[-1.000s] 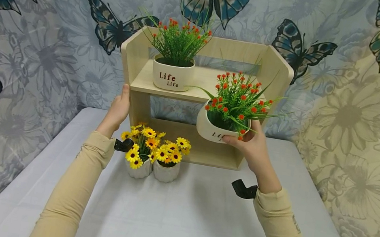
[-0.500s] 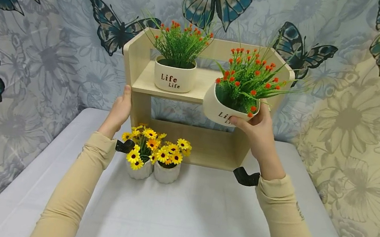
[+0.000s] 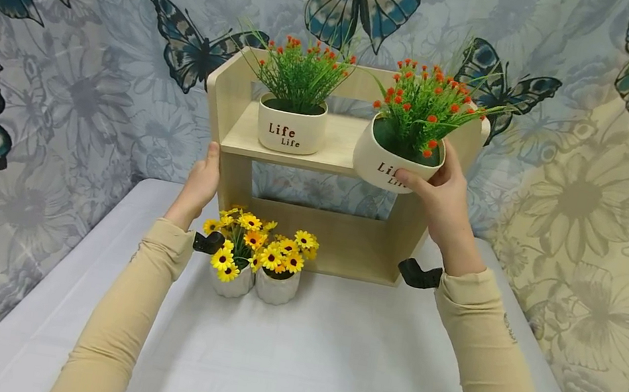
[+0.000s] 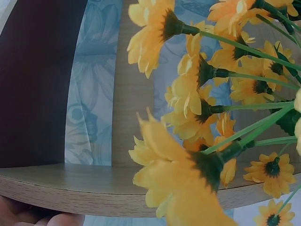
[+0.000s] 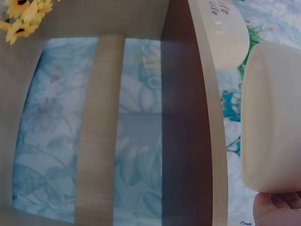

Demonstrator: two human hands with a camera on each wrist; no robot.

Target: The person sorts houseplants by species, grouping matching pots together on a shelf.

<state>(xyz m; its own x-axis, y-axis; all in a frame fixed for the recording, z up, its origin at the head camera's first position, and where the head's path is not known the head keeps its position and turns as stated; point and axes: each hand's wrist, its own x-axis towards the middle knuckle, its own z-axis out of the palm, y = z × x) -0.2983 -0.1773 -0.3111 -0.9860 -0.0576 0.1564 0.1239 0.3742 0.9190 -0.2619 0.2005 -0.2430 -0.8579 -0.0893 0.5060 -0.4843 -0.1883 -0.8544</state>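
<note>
My right hand [image 3: 449,196] grips a white oval flowerpot [image 3: 388,158] of red flowers and grass, thumb on its lettered front. The pot is tilted, in front of the right half of the upper board of a light wooden shelf [image 3: 296,156]. In the right wrist view a gap separates this pot [image 5: 277,117] from the board [image 5: 214,141]. A matching flowerpot [image 3: 290,126] stands upright on the upper board's left. My left hand [image 3: 200,179] rests against the outside of the shelf's left side panel, thumb pointing up; its fingers [image 4: 28,214] show partly in the left wrist view.
Two small white pots [image 3: 276,286] of yellow flowers [image 3: 283,252] stand side by side on the white-covered table [image 3: 312,372], before the shelf's lower left. A lower board [image 3: 344,241] lies behind them. Butterfly-print cloth [image 3: 92,88] surrounds the table. A black camera mount [image 3: 420,274] juts from my right wrist.
My right hand has raised the red-flowered pot and moved it rightward, up to the upper board's level. The pot is tilted less. My left hand stays at the shelf's side.
</note>
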